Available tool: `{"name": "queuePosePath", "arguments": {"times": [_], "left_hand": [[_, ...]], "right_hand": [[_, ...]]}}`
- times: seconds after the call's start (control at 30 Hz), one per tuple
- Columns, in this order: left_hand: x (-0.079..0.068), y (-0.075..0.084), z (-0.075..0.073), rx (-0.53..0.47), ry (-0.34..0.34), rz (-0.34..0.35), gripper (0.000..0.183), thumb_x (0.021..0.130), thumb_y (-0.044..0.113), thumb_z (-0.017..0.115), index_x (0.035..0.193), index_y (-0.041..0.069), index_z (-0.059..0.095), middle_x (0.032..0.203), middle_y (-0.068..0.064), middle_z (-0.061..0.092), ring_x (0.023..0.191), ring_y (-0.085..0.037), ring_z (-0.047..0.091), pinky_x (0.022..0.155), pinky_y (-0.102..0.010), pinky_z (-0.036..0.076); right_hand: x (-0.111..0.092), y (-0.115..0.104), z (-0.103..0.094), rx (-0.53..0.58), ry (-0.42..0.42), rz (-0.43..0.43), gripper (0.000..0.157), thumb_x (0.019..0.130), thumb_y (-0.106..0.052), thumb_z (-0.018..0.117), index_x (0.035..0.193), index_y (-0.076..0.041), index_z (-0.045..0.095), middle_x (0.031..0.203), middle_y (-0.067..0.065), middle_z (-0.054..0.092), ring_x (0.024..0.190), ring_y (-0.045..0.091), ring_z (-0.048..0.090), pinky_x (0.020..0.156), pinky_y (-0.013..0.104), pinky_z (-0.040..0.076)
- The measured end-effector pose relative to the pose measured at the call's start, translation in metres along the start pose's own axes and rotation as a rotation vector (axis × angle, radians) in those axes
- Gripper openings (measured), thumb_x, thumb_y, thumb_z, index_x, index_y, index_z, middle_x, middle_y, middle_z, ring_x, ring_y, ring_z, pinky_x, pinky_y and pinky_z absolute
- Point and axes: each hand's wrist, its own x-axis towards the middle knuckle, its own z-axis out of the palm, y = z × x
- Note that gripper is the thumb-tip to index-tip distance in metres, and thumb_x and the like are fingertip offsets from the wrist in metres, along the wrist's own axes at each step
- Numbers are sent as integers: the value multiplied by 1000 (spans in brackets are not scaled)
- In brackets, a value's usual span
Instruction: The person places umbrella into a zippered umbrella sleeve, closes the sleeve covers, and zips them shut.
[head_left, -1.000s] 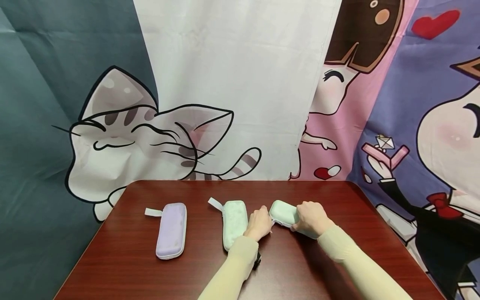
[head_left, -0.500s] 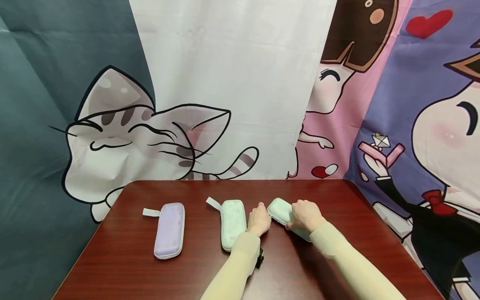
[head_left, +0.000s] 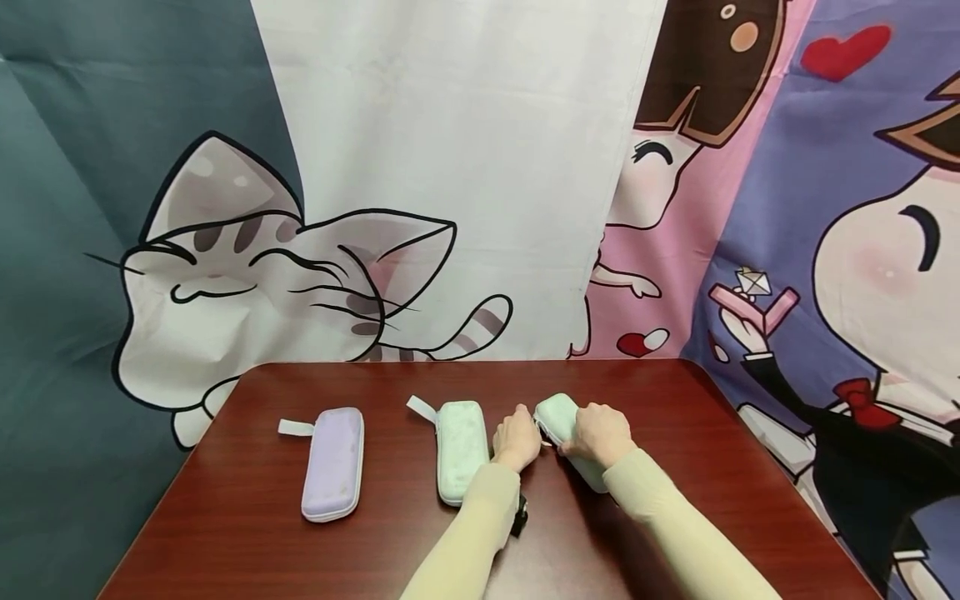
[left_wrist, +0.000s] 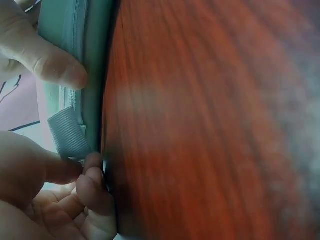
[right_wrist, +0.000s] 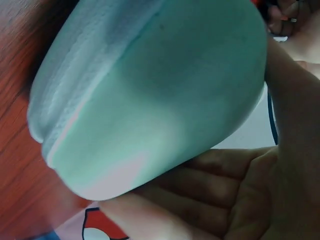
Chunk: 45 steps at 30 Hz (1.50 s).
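My right hand [head_left: 602,433] grips a mint green zippered case [head_left: 557,412] at the table's right-centre, its fingers and thumb around the sides. The right wrist view shows the case's rounded end and pale zipper seam [right_wrist: 75,95] close up. Beside the far end, my left hand [head_left: 517,438] pinches a small zipper pull [left_wrist: 81,161] between thumb and fingertips. Just above the pinch, a grey ribbed tab [left_wrist: 70,132] lies against the seam; the right thumb [left_wrist: 62,70] presses the case near it.
A second mint green case [head_left: 461,450] lies just left of my left forearm, which overlaps its edge. Farther left is a lilac case [head_left: 333,462] with a white strap. All lie on a dark red wooden table [head_left: 405,550], with a cartoon-printed cloth [head_left: 480,167] behind.
My right hand has turned the gripped case to a steeper angle, its near end swinging left and toward me. The left hand stays by the far end. The head view has shifted slightly.
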Motion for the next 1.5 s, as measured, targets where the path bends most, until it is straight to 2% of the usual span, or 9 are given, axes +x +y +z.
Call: {"name": "queuePosePath", "arguments": {"times": [0.33,0.7,0.9,1.03,1.13,1.27,1.37,1.5], "left_hand": [[1,2,-3,-22,-5,-1,17,97,17,52,81,12,52,85,-15,67,81,-39,65,64,-50,48],[3,-2,-2,-38,75,87,19,95,13,53,77,11,52,74,-14,64,75,-38,66,62,-46,49],[6,-5,-5,-58,88,75,24,96,12,54,73,12,49,66,-9,58,71,-36,64,60,-43,48],[7,-6,-10,-79,36,54,18,95,11,54,77,11,53,71,-7,60,76,-34,65,65,-42,49],[9,-5,-14,-114,-12,40,9,94,11,53,87,10,59,82,-6,64,81,-30,65,72,-41,49],[9,1,-20,-156,-96,46,19,95,14,52,107,7,66,97,-6,68,91,-28,64,81,-40,49],[3,5,-26,-155,-168,80,28,96,16,53,120,7,64,105,-7,68,95,-26,63,83,-39,48],[-9,9,-40,-133,-242,124,30,98,20,53,124,7,60,94,-8,64,81,-22,59,73,-36,45]], "right_hand": [[-1,-13,-1,5,7,91,54,61,-48,87,75,-2,64,68,13,60,58,30,60,50,47,51],[-2,-25,2,91,-13,181,54,67,-47,83,80,1,65,71,17,60,61,31,60,51,46,50],[0,-32,3,125,-34,190,57,68,-50,81,82,4,65,74,18,61,63,32,61,52,47,50],[2,-34,3,121,-60,193,57,72,-51,78,82,3,64,73,18,60,62,31,60,52,47,50],[5,-31,2,142,-82,197,59,75,-53,75,85,4,65,76,19,60,63,32,59,54,48,50],[2,-19,-3,203,-83,191,62,78,-57,71,87,4,64,76,19,59,64,33,59,56,49,50],[-4,-8,-6,237,-89,179,61,81,-58,68,85,3,64,75,17,57,64,32,58,56,48,49],[-12,4,-8,265,-94,161,56,87,-53,64,88,3,65,76,17,58,65,32,58,56,48,48]]}}
